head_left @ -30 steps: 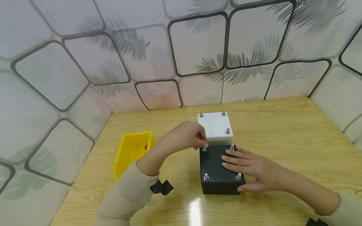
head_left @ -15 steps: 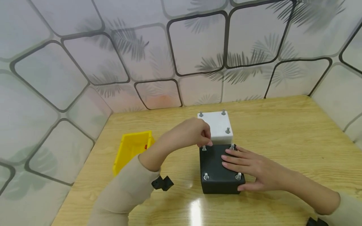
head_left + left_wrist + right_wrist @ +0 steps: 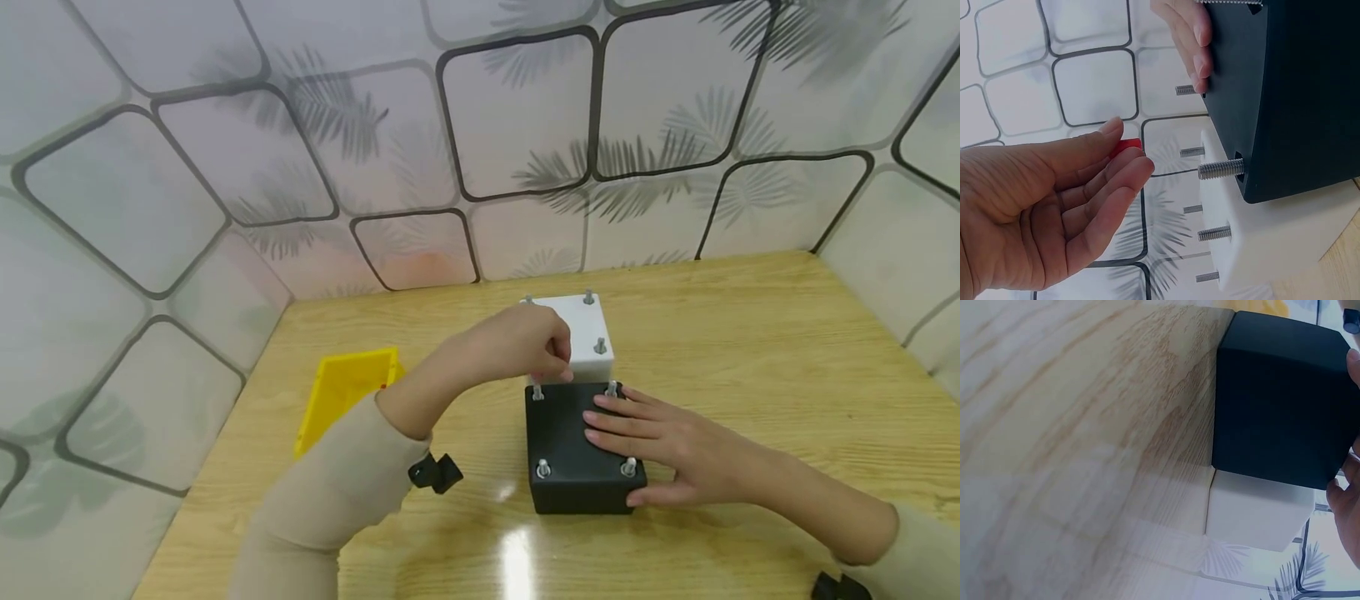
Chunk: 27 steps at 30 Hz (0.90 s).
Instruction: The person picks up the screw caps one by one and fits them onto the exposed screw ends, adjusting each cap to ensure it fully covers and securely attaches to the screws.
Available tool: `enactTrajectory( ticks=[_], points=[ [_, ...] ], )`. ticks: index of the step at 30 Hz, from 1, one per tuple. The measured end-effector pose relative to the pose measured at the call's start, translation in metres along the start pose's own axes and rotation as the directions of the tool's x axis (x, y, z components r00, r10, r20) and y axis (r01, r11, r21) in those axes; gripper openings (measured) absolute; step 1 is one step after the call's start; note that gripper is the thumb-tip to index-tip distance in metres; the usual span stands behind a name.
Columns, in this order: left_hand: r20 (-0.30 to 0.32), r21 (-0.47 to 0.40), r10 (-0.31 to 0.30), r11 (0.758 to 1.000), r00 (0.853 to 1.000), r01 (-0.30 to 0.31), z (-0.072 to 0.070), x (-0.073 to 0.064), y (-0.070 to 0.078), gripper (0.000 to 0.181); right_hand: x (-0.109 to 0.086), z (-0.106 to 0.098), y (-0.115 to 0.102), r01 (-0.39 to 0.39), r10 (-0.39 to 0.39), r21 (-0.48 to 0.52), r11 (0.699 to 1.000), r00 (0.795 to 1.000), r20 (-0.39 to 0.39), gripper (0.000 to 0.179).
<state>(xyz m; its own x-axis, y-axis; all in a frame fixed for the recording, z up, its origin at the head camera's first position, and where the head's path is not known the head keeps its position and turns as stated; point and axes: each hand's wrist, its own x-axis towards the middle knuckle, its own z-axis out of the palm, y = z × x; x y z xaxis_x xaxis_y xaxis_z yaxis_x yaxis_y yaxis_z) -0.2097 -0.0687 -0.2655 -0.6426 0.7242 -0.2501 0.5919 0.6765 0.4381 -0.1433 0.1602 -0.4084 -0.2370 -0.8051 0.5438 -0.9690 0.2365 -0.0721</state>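
Observation:
My left hand (image 3: 517, 342) is raised near the far left bolt (image 3: 537, 392) of a black block (image 3: 573, 450). In the left wrist view, its thumb and index finger pinch a small red piece (image 3: 1127, 145), mostly covered by the fingers; its kind is unclear. The red piece is apart from the threaded bolt (image 3: 1221, 169). My right hand (image 3: 667, 446) lies on the black block with straight fingers on its top and the thumb at its near right corner. Bolts stand up at the block's corners.
Directly behind the black block stands a white block (image 3: 588, 329) with upright bolts, partly hidden by my left hand. A yellow bin (image 3: 318, 400) sits at left on the wooden table (image 3: 720, 333), partly behind my left forearm. Patterned walls enclose the table.
My left hand has lifted off the far left bolt and shifted slightly right and away, over the white block's near left part. My right hand stays on the black block.

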Motion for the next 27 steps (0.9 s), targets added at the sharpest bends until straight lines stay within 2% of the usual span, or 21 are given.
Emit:
enactTrajectory(
  ticks=[5,11,16,27],
  points=[
    [0.002,0.06,0.033,0.998,0.999,-0.033,-0.003,0.008,0.002,0.011,0.001,0.0,0.001,0.006,-0.006,0.001,1.0,1.0,0.001,0.068],
    [0.038,0.091,0.008,0.996,0.999,-0.011,-0.008,0.018,0.007,0.009,0.002,-0.001,0.001,0.013,-0.014,-0.006,1.0,1.0,-0.007,0.069],
    [0.059,0.088,0.003,0.996,0.998,-0.009,-0.007,0.021,0.01,0.009,0.002,-0.001,0.0,0.018,-0.018,-0.018,1.0,1.0,-0.005,0.068],
    [0.09,0.154,0.08,0.984,0.993,-0.094,-0.002,0.034,0.018,0.008,0.001,0.0,0.0,0.019,-0.019,-0.016,1.0,1.0,-0.006,0.067]
  ],
)
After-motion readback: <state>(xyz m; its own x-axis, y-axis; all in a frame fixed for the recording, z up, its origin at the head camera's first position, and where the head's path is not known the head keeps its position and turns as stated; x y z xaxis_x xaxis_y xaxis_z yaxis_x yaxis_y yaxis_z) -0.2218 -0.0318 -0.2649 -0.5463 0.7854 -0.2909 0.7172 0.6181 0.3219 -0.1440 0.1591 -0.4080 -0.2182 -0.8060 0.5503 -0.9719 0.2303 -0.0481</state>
